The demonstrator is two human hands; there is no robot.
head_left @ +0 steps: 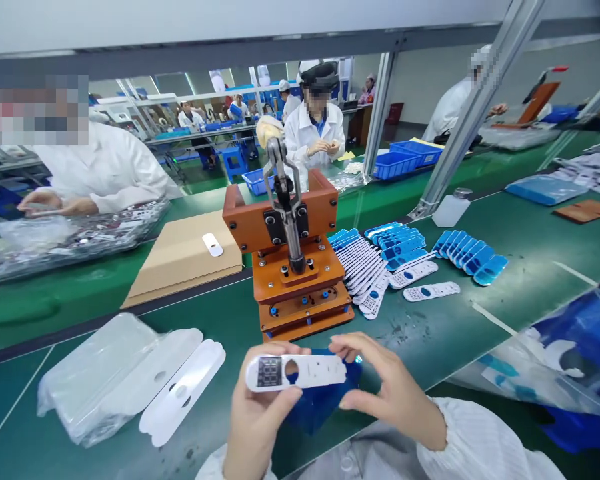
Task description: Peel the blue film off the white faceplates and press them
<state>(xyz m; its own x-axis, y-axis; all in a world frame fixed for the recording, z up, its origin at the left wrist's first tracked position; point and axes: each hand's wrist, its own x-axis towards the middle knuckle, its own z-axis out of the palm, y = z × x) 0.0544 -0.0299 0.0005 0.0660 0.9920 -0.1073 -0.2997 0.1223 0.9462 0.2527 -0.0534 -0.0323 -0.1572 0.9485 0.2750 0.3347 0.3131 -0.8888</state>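
Low in the head view, my left hand (260, 413) grips a white oblong faceplate (317, 371) between thumb and fingers. The faceplate has a dark digit display window at its left end and a round hole beside it. My right hand (390, 380) is at the faceplate's other end, its thumb and fingers apart. A translucent blue film (315, 407) shows behind and below the faceplate; whether the right fingers touch it, I cannot tell. Just beyond my hands stands an orange-brown clamp fixture (300, 280) with an upright metal toggle lever (293, 233).
Right of the fixture lie stacked white faceplates (365, 270), blue-filmed pieces (397, 243) and a fanned blue row (473, 253). A plastic bottle (453, 208) stands behind. At left are white oblong sheets (185, 390), a clear bag (100, 373) and cardboard (185, 260). Co-workers sit across the bench.
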